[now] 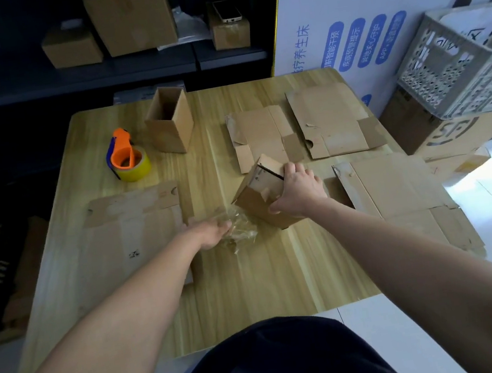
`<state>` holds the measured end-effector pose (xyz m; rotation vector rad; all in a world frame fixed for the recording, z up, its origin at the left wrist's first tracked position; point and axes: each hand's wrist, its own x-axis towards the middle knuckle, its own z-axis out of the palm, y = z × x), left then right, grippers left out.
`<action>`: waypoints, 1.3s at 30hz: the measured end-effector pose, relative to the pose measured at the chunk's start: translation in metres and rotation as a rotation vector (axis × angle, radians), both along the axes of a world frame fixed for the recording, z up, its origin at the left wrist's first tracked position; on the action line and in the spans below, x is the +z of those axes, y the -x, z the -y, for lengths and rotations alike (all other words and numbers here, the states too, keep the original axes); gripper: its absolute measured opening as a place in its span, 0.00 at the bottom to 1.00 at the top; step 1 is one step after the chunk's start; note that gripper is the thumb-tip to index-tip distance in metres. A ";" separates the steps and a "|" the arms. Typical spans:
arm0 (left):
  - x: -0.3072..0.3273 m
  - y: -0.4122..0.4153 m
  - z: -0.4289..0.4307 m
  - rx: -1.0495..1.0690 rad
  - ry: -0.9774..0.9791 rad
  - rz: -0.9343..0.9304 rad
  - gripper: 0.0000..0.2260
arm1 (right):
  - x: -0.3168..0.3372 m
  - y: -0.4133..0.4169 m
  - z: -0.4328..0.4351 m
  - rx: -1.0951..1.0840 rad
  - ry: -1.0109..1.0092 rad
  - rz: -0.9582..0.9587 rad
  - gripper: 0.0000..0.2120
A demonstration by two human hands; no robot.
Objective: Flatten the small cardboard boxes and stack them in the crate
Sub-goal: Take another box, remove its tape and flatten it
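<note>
The right hand (297, 190) grips a small brown cardboard box (263, 193), tilted on the pale wooden table (250, 279) near its middle, while the left hand (210, 233) pinches a crumpled strip of clear tape (239, 229) just left of it. The step looks like stripping tape so the box can collapse; next the flaps need opening and pressing flat. Flattened brown sheets (331, 120) lie around; the grey perforated plastic crate (461, 70) waits far right
</note>
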<state>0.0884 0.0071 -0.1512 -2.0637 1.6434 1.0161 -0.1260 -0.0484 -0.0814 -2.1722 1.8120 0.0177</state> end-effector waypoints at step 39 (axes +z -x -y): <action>0.054 -0.030 0.014 0.852 0.425 -0.865 0.03 | -0.007 -0.018 -0.012 -0.042 -0.042 -0.195 0.45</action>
